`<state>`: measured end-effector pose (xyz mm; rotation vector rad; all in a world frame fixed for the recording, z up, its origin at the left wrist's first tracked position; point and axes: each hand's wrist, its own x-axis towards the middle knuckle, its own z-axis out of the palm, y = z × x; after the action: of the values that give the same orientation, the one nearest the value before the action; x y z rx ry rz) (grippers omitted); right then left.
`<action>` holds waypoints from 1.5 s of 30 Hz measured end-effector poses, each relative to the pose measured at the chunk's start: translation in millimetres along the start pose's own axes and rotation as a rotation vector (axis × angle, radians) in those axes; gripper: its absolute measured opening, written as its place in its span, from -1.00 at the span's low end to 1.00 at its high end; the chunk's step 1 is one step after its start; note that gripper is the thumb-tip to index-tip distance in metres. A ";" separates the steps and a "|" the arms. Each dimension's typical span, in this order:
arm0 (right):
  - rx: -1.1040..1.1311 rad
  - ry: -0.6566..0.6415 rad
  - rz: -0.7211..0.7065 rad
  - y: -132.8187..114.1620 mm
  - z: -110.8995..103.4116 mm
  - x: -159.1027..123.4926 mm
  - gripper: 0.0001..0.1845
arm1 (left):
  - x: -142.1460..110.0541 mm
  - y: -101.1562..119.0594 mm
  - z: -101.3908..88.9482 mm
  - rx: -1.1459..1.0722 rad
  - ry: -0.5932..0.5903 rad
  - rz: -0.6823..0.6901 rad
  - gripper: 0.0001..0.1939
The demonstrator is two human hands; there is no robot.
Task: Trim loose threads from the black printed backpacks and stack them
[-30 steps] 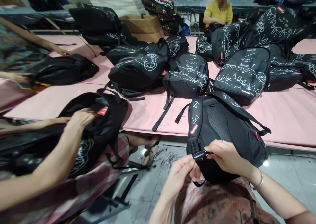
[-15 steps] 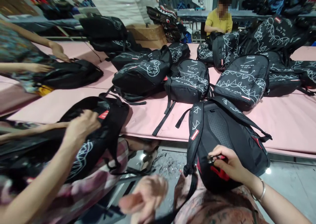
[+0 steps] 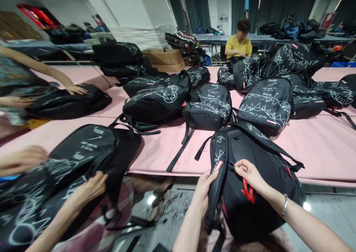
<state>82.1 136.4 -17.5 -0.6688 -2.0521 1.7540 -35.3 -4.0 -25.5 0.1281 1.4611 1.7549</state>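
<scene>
A black backpack (image 3: pixel 258 207) leans against the table edge in front of me, back panel up. White scribbles and a red-and-white label mark its left shoulder strap (image 3: pixel 219 152). My left hand (image 3: pixel 205 185) is closed around the edge of that strap. Over the back panel, my right hand (image 3: pixel 249 173) is closed in a pinch on a small dark tab (image 3: pixel 231 166); whether it is a zipper pull I cannot tell. Beneath those fingers hangs a red ribbon-like strip (image 3: pixel 247 192).
Several black printed backpacks (image 3: pixel 207 107) lie on the pink-covered table (image 3: pixel 155 157). At left, a co-worker's hands (image 3: pixel 93 187) work on another backpack (image 3: pixel 83 144). Farther left, another person's hand (image 3: pixel 76 89) rests on a bag. Behind sits a person in yellow (image 3: pixel 237 46), near a cardboard box (image 3: pixel 167 59).
My left hand has come up from below and taken hold of the shoulder strap. My right hand has shifted slightly up; the red strip now hangs below it. The co-worker's backpack front now shows.
</scene>
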 end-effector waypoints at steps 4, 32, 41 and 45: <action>0.007 -0.044 -0.014 -10.0 1.4 4.1 -0.77 | -7.8 0.4 -1.0 -0.323 -0.120 -0.134 -0.64; -0.168 -0.197 -0.014 -1.1 6.8 49.1 -0.77 | -8.7 8.1 -32.1 -0.188 -0.059 -0.096 -0.50; -0.263 -0.051 -0.073 -17.0 27.8 28.6 -0.84 | -7.8 5.4 -15.8 -0.242 -0.043 -0.067 -0.55; -0.292 -0.057 -0.128 -12.2 26.1 32.3 -0.80 | -7.5 5.3 -16.6 -0.248 -0.052 -0.079 -0.50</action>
<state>39.6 131.9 -10.8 -0.5579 -2.3608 1.4329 -42.3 -21.5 -23.2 -0.0133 1.1852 1.8380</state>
